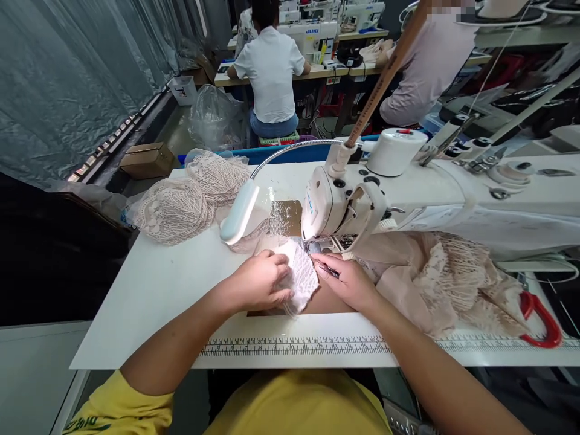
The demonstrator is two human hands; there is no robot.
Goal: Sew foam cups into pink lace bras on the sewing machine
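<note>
A piece of white lace fabric [302, 275] lies under the head of the white sewing machine [319, 205], with its upper edge near the needle area. My left hand [263, 281] is closed on the left side of this lace, its fingers curled over it. In my right hand [348, 283] is a slim dark metal tool [328, 270], which looks like tweezers. Its tip points toward the presser foot, and the exact contact there is too small to make out. My right fingertips are close to the lace's right edge.
Beige lace pieces [179, 208] are heaped at the table's left. More beige fabric [435, 281] is bunched on the right, by red-handled scissors [541, 320]. A bendy lamp [240, 211] arches over the table. A printed ruler [290, 346] runs along the front edge. Two co-workers sit ahead.
</note>
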